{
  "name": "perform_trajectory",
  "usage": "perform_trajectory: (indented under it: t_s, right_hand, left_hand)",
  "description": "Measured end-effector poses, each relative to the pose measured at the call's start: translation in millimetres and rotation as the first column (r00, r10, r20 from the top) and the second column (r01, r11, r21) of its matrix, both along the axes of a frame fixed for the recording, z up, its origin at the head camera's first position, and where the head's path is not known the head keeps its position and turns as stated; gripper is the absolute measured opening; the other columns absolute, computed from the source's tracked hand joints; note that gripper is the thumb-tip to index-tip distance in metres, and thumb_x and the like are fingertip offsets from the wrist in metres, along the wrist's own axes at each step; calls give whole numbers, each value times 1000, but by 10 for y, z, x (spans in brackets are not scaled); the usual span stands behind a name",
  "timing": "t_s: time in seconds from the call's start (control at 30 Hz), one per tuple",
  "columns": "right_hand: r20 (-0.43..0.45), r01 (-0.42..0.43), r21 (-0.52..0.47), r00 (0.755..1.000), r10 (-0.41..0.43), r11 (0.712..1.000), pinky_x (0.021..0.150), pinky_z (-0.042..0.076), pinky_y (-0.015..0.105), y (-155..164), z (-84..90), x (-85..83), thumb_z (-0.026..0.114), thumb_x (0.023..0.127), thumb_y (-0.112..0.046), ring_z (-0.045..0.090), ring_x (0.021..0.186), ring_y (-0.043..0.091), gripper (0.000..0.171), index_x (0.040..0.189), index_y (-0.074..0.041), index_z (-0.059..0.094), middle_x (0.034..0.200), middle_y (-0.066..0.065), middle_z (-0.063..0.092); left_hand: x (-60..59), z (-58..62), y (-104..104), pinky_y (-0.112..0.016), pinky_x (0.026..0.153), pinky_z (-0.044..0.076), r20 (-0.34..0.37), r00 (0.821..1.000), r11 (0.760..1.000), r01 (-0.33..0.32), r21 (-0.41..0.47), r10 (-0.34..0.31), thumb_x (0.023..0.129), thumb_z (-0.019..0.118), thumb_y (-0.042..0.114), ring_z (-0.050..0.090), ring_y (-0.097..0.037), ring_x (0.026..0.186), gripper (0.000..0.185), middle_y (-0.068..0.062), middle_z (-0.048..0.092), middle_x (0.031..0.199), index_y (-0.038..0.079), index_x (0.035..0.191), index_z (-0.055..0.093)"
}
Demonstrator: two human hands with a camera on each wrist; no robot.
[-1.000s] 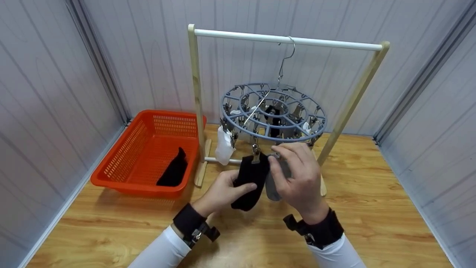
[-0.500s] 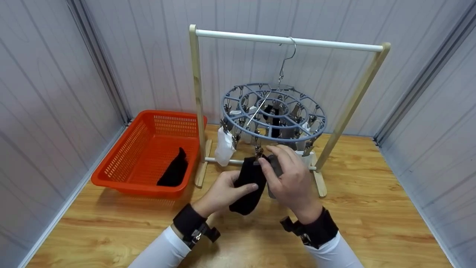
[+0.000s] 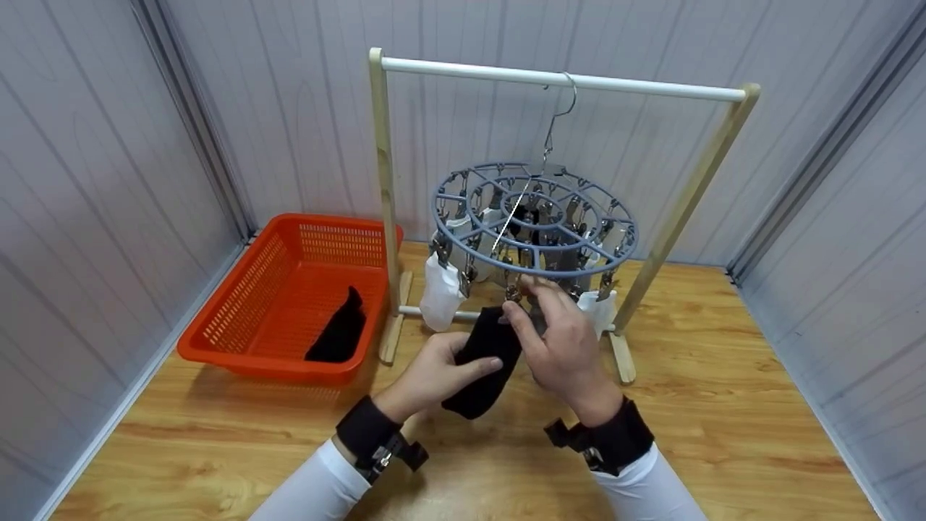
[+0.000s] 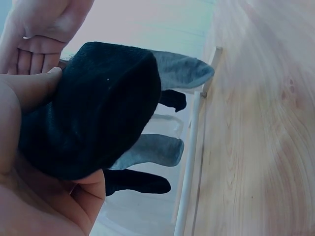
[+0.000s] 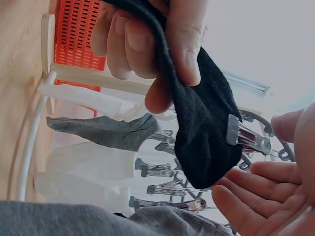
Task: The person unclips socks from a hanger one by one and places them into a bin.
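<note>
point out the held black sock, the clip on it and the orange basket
Held black sock (image 4: 101,108): left wrist view, on the middle of its fabric.
Metal clip (image 5: 250,139): right wrist view, on the middle of its body.
Orange basket (image 3: 281,307): head view, on its bare floor.

Basket (image 3: 268,370) on worktop (image 3: 759,398), L side; loose sock (image 3: 338,329) inside, toward its front R corner. Stand (image 3: 381,159) on worktop to R of basket, just in front of back wall (image 3: 318,108); basket's rear R corner shows behind stand's L post. Clip hanger (image 3: 561,274) hangs under top bar (image 3: 651,86) via hook (image 3: 575,94), R of bar's midpt. Held sock (image 3: 494,340) at hanger's front, below clip (image 5: 248,137), btwn L hand (image 3: 438,373) & R hand (image 3: 564,347). L hand grips it; R hand's next to clip. White-bar level: L-end sock (image 3: 440,297) hangs at hanger's L, R-end sock (image 3: 599,311) at R, behind R hand.
</note>
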State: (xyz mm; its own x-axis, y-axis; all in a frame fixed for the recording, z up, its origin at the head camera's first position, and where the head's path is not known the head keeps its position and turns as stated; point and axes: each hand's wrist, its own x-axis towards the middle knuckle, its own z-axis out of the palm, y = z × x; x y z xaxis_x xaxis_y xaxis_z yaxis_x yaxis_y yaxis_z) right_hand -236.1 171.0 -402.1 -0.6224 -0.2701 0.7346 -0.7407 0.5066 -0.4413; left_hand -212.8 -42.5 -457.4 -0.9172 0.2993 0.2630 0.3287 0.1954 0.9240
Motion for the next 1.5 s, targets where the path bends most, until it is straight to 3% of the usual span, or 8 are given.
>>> perform_trajectory:
  t_s: [0.13, 0.3, 0.5, 0.73, 1.0, 1.37, 1.5]
  right_hand:
    - [99, -42, -37, 994, 45, 998, 102, 59, 46, 6, -11, -28, 69, 113, -26, 74, 117, 25, 41, 144, 1, 69, 132, 13, 75]
    - [198, -120, -132, 969, 145, 984, 93, 60, 36, 6, -28, -74, 67, 114, -21, 75, 105, 18, 38, 144, 1, 69, 126, 10, 76]
    - [280, -113, -208, 945, 170, 972, 95, 57, 32, 1, -42, -111, 68, 113, -19, 71, 111, 21, 29, 137, -4, 75, 124, 9, 78]
    - [348, -149, -354, 895, 278, 923, 87, 59, 28, -3, -32, -116, 70, 111, -14, 73, 100, 22, 20, 122, 2, 75, 118, 20, 76]
    - [397, -155, -461, 844, 359, 874, 89, 59, 28, 14, 1, -88, 70, 110, -7, 75, 104, 23, 13, 118, 2, 74, 117, 24, 78]
    - [342, -167, -485, 867, 361, 859, 82, 63, 30, 18, -17, -95, 76, 105, -4, 78, 92, 23, 13, 113, 6, 76, 109, 23, 81]
    - [318, -161, -495, 881, 350, 854, 84, 63, 31, 14, -26, -93, 77, 105, -4, 80, 96, 23, 13, 113, 6, 79, 108, 17, 82]
  left_hand:
    - [-3, -4, -1, -33, 77, 65, -7, 1000, 1000, -1, 6, 1, 102, 83, 19, 79, -18, 85, 23, -10, 83, 103, -1, 112, 82]
    - [-5, -10, 3, -31, 76, 64, 1, 1000, 1000, -10, -1, 10, 103, 83, 20, 77, -16, 84, 22, -8, 82, 101, 0, 110, 82]
    - [-12, -16, 9, -30, 74, 63, 8, 1000, 1000, -16, 1, 16, 102, 84, 20, 76, -16, 82, 22, -9, 82, 99, -1, 109, 81]
    - [-21, -9, -3, -30, 76, 62, -25, 999, 1000, -21, 2, 21, 102, 84, 19, 75, -14, 83, 22, -11, 81, 102, -2, 110, 81]
    - [-33, 4, -21, -32, 78, 63, -42, 999, 1000, -22, -12, 22, 102, 83, 20, 75, -16, 84, 21, -10, 82, 102, 0, 110, 82]
    - [-15, 38, -45, -32, 83, 61, -50, 999, 1000, -12, -25, 11, 103, 83, 20, 74, -16, 90, 20, -7, 81, 106, 2, 114, 81]
    - [-12, 57, -66, -33, 84, 61, -40, 999, 1000, -13, -19, 12, 103, 83, 21, 74, -17, 92, 22, -7, 81, 108, 3, 115, 81]
